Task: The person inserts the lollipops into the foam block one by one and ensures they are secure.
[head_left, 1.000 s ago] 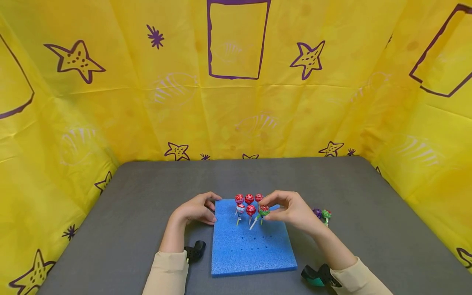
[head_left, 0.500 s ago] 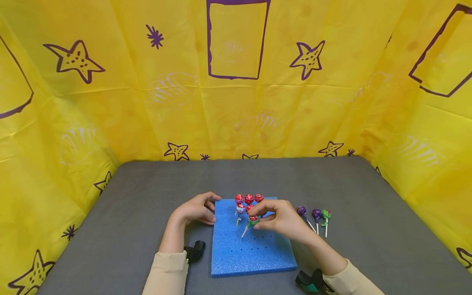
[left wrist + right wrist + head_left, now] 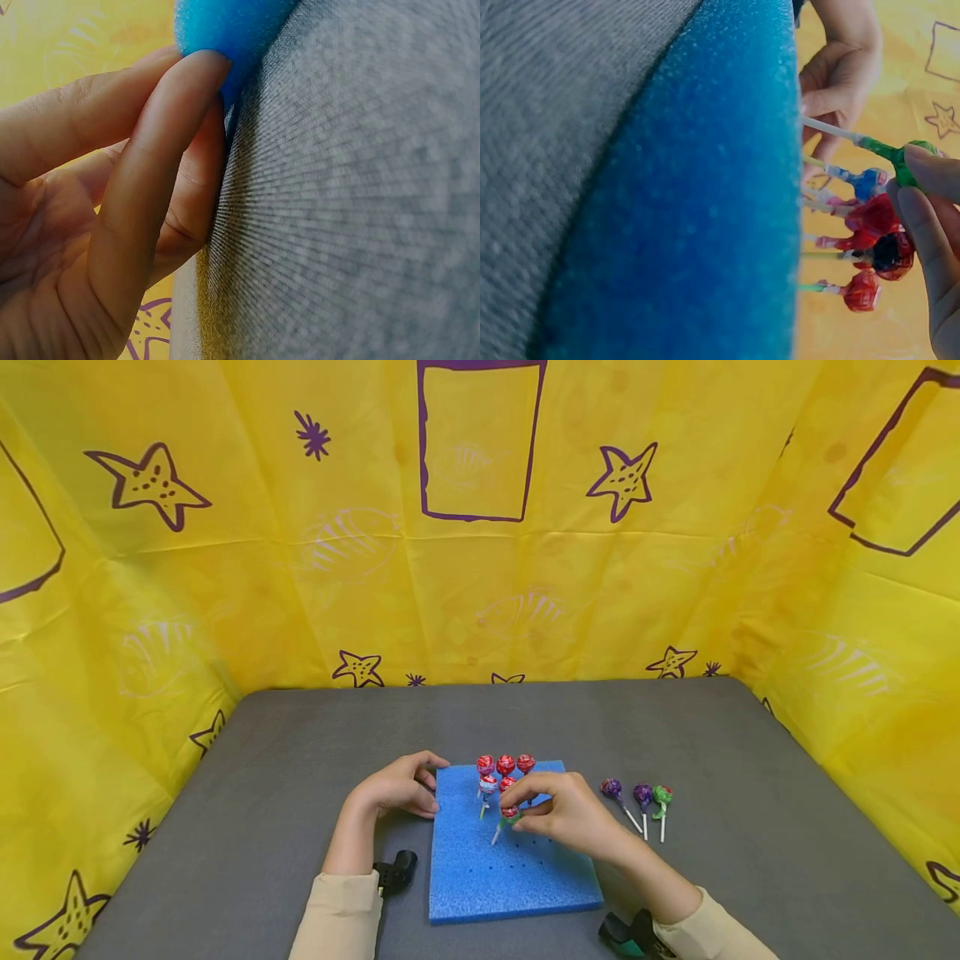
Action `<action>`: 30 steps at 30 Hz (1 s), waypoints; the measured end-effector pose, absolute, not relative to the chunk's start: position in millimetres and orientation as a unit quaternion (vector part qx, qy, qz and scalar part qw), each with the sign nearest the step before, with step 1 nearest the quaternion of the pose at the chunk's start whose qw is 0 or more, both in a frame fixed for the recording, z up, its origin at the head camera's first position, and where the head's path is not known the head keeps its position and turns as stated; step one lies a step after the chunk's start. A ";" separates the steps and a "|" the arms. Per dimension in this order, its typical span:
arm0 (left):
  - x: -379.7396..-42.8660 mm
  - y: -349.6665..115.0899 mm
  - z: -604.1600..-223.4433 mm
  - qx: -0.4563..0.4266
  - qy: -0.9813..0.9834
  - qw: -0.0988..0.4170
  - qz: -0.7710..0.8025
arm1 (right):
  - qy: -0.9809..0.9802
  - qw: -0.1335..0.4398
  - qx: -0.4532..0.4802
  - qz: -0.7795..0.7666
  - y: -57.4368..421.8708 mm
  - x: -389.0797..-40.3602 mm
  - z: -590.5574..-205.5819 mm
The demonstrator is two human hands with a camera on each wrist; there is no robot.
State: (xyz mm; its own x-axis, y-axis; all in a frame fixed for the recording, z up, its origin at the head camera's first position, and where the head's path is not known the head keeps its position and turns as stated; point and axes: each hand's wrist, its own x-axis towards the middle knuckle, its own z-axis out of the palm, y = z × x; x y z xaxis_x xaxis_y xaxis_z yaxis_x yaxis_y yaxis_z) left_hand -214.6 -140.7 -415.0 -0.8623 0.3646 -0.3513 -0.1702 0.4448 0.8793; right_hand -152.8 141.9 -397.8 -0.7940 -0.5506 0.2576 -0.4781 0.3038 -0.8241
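My right hand point(image 3: 566, 814) pinches a green-wrapped lollipop point(image 3: 892, 154) by its head, thumb against fingers. Its white stick slants down to the blue foam board point(image 3: 517, 893), the tip right at the board's surface. Behind it, several lollipops stand upright in the foam: a back row of red ones point(image 3: 506, 765), then a blue-and-white one point(image 3: 487, 787) and a red one partly covered by my right fingers. My left hand point(image 3: 397, 787) rests at the board's left edge, index finger at the far corner and thumb lower down. In the left wrist view, the fingertips press the foam point(image 3: 217, 30).
Two purple lollipops point(image 3: 642, 795) and a green one point(image 3: 663, 797) lie on the grey table point(image 3: 315, 727) right of the board. Small holes point(image 3: 512, 867) dot the front half of the foam. A yellow patterned cloth point(image 3: 480, 602) surrounds the table.
My right hand has carried the green lollipop left and toward me, from beside the second row to in front of it. My left hand has stayed at the board's edge.
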 end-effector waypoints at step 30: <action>-214.6 -140.5 -415.8 0.057 0.816 0.252 0.517 | 0.828 0.060 -0.301 -0.469 141.6 -150.6 -394.8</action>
State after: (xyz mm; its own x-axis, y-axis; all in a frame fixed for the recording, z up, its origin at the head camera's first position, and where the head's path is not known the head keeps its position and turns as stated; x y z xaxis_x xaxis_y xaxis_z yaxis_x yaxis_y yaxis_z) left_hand -214.6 -140.5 -415.8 -0.8667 0.3540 -0.3515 -0.1664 0.4591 0.8727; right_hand -150.6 141.6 -394.8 -0.8117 -0.5545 0.1836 -0.4428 0.3791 -0.8125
